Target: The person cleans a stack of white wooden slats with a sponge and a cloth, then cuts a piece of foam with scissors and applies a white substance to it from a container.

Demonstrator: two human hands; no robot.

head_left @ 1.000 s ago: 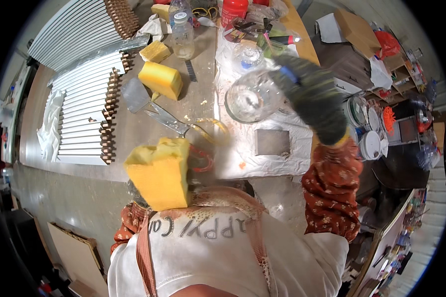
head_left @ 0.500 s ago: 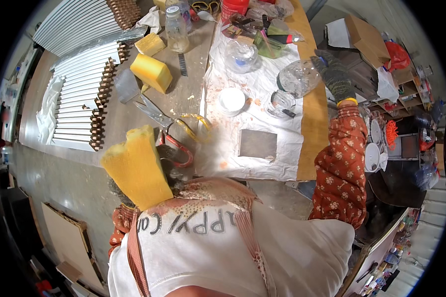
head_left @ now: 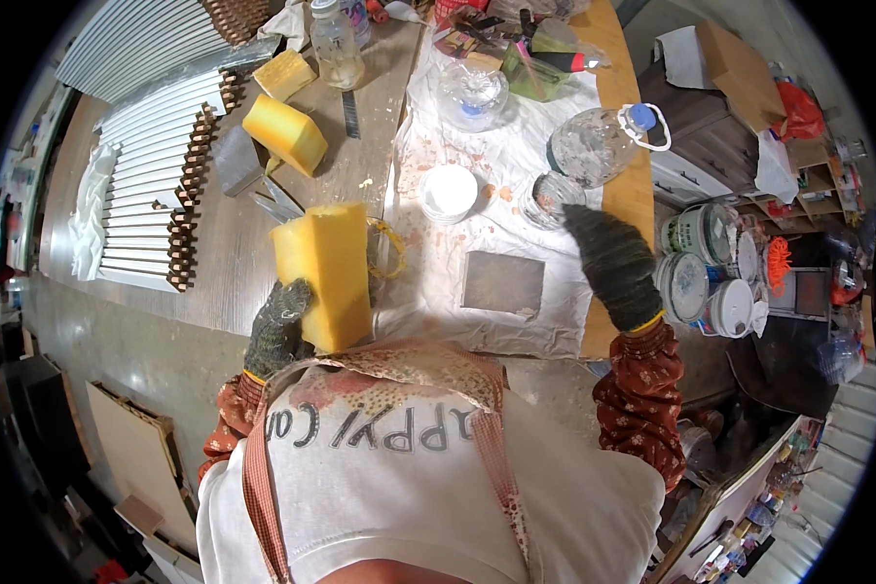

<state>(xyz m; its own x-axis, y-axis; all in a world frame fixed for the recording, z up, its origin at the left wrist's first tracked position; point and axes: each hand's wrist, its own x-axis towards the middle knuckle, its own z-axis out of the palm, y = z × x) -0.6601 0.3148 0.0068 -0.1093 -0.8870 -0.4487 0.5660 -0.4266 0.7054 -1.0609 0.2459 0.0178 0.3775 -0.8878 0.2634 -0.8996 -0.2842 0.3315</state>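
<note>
My left hand (head_left: 280, 326), in a dark grey glove, grips a thick yellow sponge block (head_left: 329, 277) from its left side, above the table's near edge. Behind the block, scissors (head_left: 280, 202) lie on the table; it hides most of them, but a yellow-wrapped handle loop (head_left: 389, 248) shows at its right. My right hand (head_left: 611, 265), gloved too, reaches to a clear plastic cup (head_left: 552, 198) on the white cloth; its fingertips are at the cup's right rim. Whether they hold anything cannot be made out.
A grey square plate (head_left: 502, 282) and a white tub (head_left: 450, 193) rest on the cloth (head_left: 428, 321). Beyond the cup lies a large clear bottle (head_left: 594, 146). More yellow sponge (head_left: 287, 134), a glass jar (head_left: 337, 49) and white slats (head_left: 156, 195) occupy the table's left side.
My right hand has come from the large bottle's neck, nearer and leftward, to the plastic cup. The sponge block has moved rightward and stands more upright, with my left hand now at its left side.
</note>
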